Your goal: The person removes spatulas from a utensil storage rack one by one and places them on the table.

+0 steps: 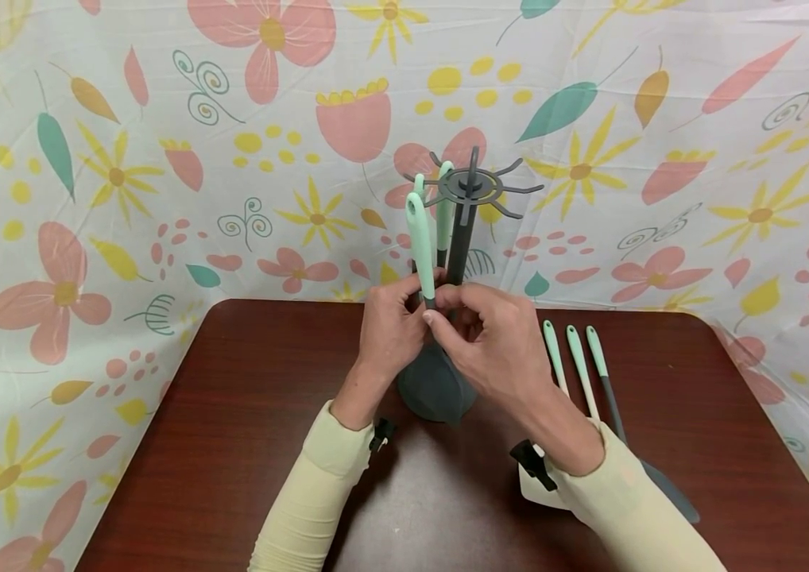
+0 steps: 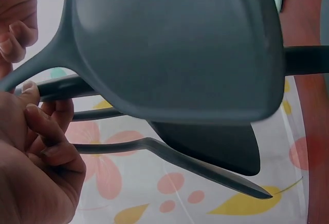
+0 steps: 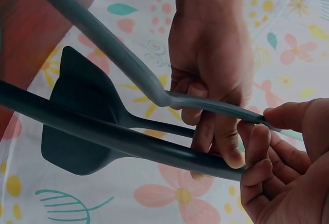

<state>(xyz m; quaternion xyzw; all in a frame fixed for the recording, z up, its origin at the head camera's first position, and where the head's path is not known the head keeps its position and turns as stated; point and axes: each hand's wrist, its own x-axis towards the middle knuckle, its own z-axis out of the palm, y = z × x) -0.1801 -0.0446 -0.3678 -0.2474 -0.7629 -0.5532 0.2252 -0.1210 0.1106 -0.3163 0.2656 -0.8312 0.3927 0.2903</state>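
Observation:
A dark utensil stand [image 1: 461,246] rises from the table, a ring of hooks [image 1: 503,187] at its top. My right hand [image 1: 497,342] pinches the neck of a slotless grey turner with a mint handle [image 1: 419,242] between thumb and fingers. Its broad blade [image 2: 175,49] points down in front of the pole. In the right wrist view, my left hand [image 3: 213,70] has its thumb and fingers round the stand's pole [image 3: 128,142]. Behind it, another mint handle [image 1: 444,210] hangs from the ring, and a second dark turner blade [image 3: 82,116] shows beyond the pole.
Several utensils lie on the brown table [image 1: 247,445] at the right. Among them are a dark-bladed turner [image 1: 671,488] and a white-bladed utensil [image 1: 539,488], partly under my right forearm. A flower-printed cloth [image 1: 161,159] hangs behind the table.

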